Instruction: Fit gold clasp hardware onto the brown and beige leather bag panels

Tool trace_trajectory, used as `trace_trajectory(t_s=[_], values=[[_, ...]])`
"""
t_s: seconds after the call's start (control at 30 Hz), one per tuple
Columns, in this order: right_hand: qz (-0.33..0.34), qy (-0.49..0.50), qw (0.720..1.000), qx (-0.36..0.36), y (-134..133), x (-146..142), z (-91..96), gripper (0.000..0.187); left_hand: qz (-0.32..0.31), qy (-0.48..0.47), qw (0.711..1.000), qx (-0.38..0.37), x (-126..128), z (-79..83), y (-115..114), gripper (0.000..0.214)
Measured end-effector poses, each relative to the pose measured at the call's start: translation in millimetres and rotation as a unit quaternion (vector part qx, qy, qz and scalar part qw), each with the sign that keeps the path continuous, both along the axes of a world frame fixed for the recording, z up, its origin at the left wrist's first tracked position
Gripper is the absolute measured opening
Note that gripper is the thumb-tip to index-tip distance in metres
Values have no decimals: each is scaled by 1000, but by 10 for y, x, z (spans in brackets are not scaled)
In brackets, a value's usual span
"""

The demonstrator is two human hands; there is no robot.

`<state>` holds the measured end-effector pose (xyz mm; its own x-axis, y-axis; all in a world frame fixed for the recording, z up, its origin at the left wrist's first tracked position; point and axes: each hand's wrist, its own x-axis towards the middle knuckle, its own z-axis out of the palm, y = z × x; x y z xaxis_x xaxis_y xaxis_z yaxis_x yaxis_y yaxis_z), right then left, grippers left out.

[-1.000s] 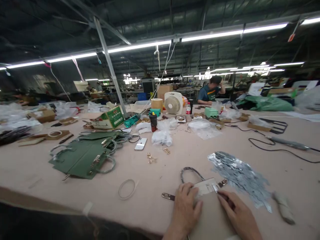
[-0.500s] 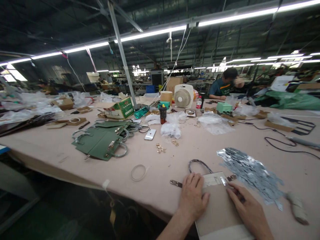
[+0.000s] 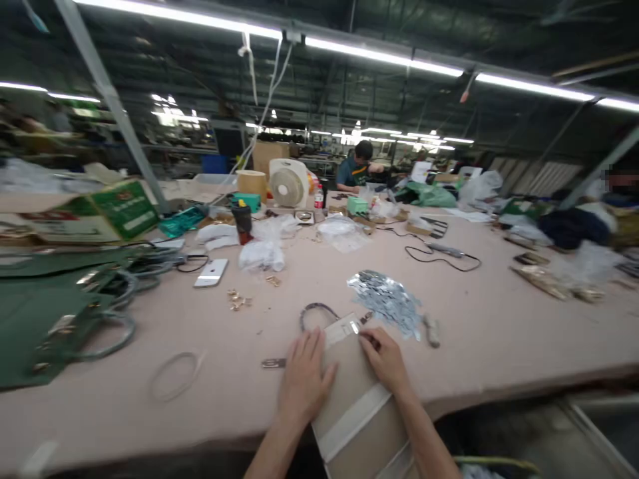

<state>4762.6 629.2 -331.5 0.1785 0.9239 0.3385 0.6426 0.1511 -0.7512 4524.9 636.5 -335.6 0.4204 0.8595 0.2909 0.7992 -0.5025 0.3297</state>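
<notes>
A left hand (image 3: 304,376) lies flat, fingers extended, along the left edge of a beige panel (image 3: 344,359) at the lower center of the frame. The right hand (image 3: 387,359), fingertips bunched, touches the panel's upper right edge beside a shiny metal piece (image 3: 355,326); whether it pinches anything cannot be told. A curved handle (image 3: 319,307) rises at the panel's top. Silvery plates (image 3: 387,299) are heaped right of center, while a co-worker (image 3: 349,175) sits in the upper middle.
</notes>
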Motion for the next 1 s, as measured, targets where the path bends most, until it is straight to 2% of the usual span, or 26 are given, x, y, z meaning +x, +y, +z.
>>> trace_trajectory(t_s=[0.2, 0.77, 1.0], values=[[-12, 18, 1000, 11, 7, 41, 9, 23, -4, 26, 999, 40, 66, -103, 88, 64], [-20, 28, 999, 7, 4, 52, 73, 19, 14, 3, 999, 45, 119, -41, 107, 58], [-39, 32, 999, 9, -10, 97, 149, 19, 13, -29, 998, 59, 192, -169, 197, 63]])
